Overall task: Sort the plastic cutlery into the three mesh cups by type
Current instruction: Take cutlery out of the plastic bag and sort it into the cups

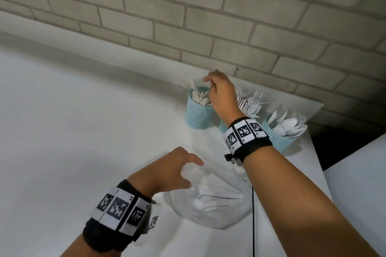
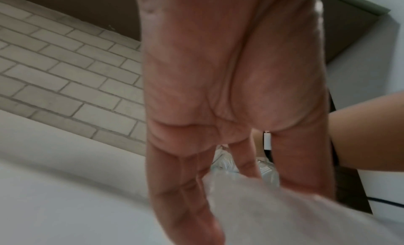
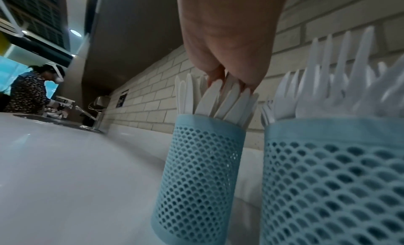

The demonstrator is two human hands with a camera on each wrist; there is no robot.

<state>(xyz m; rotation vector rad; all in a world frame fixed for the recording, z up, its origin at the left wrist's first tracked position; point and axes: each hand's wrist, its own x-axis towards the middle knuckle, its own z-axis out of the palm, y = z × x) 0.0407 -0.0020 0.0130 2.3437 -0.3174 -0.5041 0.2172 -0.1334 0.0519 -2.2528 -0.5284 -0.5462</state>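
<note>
The right hand (image 1: 222, 98) hangs over the left-most pale blue plastic mesh cup (image 1: 198, 113), its fingertips (image 3: 215, 77) bunched down among the upright white plastic knives (image 3: 220, 101) that fill that cup; whether they pinch one knife or only touch the blade tips cannot be told. Just beside this cup stands a second pale blue mesh cup (image 3: 332, 179) packed with white plastic forks (image 1: 249, 100), tines up, and next along the row a third pale blue mesh cup (image 1: 279, 142) of white plastic spoons (image 1: 289, 125). All three stand on the white countertop (image 1: 83, 131) against the pale brick wall (image 1: 188, 16). The left hand (image 1: 167, 170) rests with curled fingers on the near rim of a clear plastic bowl (image 1: 211, 218), gripping it; a few white cutlery pieces (image 1: 215, 196) lie inside.
</note>
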